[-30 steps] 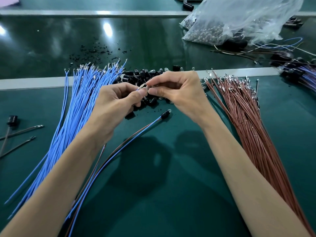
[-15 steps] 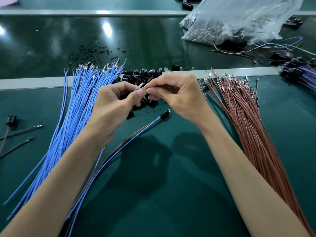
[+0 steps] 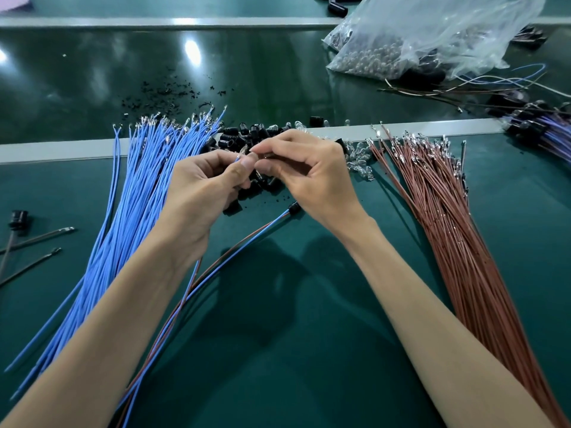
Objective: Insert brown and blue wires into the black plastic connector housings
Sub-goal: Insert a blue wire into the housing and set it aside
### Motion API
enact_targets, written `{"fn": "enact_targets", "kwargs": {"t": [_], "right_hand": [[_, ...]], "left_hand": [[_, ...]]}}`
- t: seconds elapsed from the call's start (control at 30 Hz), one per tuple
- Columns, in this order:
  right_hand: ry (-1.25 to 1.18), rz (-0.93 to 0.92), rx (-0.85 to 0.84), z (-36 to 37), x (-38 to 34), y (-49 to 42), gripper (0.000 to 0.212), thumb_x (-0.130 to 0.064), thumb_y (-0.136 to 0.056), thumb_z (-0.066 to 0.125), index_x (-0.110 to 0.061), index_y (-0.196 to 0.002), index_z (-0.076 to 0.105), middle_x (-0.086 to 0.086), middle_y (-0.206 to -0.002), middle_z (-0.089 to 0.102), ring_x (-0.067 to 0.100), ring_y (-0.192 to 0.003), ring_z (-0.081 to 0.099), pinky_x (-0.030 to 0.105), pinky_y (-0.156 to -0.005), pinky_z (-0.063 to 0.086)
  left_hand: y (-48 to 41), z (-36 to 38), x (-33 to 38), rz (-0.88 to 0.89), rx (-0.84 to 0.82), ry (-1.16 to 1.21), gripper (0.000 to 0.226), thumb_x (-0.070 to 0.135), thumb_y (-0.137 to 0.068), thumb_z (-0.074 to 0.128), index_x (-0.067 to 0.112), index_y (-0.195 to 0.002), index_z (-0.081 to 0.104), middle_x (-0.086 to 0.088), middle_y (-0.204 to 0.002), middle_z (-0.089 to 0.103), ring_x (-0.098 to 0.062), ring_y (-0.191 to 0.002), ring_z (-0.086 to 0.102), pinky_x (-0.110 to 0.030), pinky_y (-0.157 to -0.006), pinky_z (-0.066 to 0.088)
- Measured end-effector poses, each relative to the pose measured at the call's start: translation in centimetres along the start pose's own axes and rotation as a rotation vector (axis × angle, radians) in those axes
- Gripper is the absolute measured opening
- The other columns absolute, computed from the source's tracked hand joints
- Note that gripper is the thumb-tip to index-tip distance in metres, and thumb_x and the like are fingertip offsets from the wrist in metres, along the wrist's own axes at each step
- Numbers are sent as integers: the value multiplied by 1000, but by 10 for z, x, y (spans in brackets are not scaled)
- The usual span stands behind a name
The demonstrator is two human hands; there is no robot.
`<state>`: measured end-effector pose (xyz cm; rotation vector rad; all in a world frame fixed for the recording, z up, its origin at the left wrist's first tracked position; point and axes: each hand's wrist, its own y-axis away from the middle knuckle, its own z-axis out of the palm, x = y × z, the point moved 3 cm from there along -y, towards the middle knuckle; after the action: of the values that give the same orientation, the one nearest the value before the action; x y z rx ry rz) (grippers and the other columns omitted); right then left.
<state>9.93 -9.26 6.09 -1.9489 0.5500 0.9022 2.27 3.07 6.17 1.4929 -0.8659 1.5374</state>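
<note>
- A joined brown-and-blue wire pair (image 3: 216, 264) lies on the green mat (image 3: 309, 350) under my wrists.
- My left hand (image 3: 197, 196) pinches a blue wire tip; my right hand (image 3: 309, 177) pinches something small I cannot identify.
- Loose black plastic housings (image 3: 247, 134) lie behind, near the mat's far edge.

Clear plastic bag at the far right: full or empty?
Partly full: the clear plastic bag lies slumped on the table, small shiny round beads heaped inside its lower left corner.

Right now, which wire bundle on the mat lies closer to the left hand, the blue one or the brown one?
The blue wire bundle: it fans out right beside the left hand, while the brown wire bundle lies beyond the right hand.
</note>
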Motion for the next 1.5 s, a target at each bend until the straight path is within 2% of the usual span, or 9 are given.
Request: {"fn": "enact_targets", "kwargs": {"t": [0.13, 0.27, 0.43, 0.6, 0.77, 0.93, 1.17, 1.37, 1.5], "right_hand": [[75, -83, 43, 2, 0, 1, 13, 9, -82, 65, 6, -94, 72, 13, -85, 68, 9, -75, 60, 15, -73, 51], [35, -38, 73, 3, 0, -1, 16, 11, -83, 63, 4, -95, 72, 5, -87, 64, 5, -79, 59, 16, -76, 50], [10, -8, 89, 1, 0, 0, 19, 10, -86, 59, 4, -99, 71, 6, -91, 61, 4, -80, 60, 13, -79, 48], [39, -80, 105, 2, -4, 1, 18, 12, -84, 61, 7, -99, 71, 11, -89, 65, 3, -78, 61, 16, -76, 52], [23, -38, 169, -1, -6, 0, 23, 2, -81, 70, 1, -104, 68, -1, -85, 66, 7, -77, 66, 19, -78, 53], [70, -113, 166, -4, -9, 0, 10, 1, -81, 70, 2, -90, 71, 0, -83, 68, 13, -75, 67, 22, -74, 54], [70, -138, 137, -2, -10, -2, 9, 2, -81, 70, 3, -89, 73, 5, -87, 62, 8, -77, 59, 15, -74, 47], [24, -81, 134, -7, -9, -2, 19, 0, -76, 74, 2, -95, 72, 7, -83, 70, 14, -76, 67, 27, -76, 56], [77, -134, 146, -7, -11, -2, 17, 0, -73, 77, 2, -89, 73, 9, -81, 72, 12, -75, 65, 18, -74, 53]], "left_hand": [[0, 0, 0, -13, -16, 17, 25, 12, -89, 61, 14, -65, 60, 8, -52, 52, -1, -40, 34, -9, -39, 25], [0, 0, 4, 24, -33, -6, 19, 14, -90, 61, 14, -71, 61, 8, -54, 54, -2, -41, 36, -9, -42, 29], [5, 2, 9, 152, -15, -43, 4, 17, -91, 61, 19, -89, 64, 7, -61, 63, -6, -48, 51, -13, -47, 40], [6, 1, 9, 221, 112, -68, 10, 18, -91, 63, 25, -84, 66, 10, -63, 66, -6, -55, 62, -13, -51, 43], [4, 1, 7, 155, 149, 42, 14, 15, -90, 64, 22, -80, 69, 11, -67, 67, -5, -63, 61, -15, -60, 48], [2, 0, 6, 18, 51, 130, 4, 17, -82, 68, 16, -79, 71, 8, -66, 67, -4, -62, 61, -13, -61, 48], [0, 1, 5, -135, -99, 178, 11, 29, -70, 67, 19, -72, 71, 9, -64, 63, -3, -56, 57, -12, -52, 46], [0, 2, 3, -191, -138, 162, 11, 31, -68, 68, 21, -67, 73, 9, -64, 61, -3, -53, 54, -12, -47, 44], [-1, 2, 2, -228, -179, 124, 12, 31, -68, 67, 22, -62, 71, 9, -63, 60, -2, -52, 51, -11, -46, 40]]}}
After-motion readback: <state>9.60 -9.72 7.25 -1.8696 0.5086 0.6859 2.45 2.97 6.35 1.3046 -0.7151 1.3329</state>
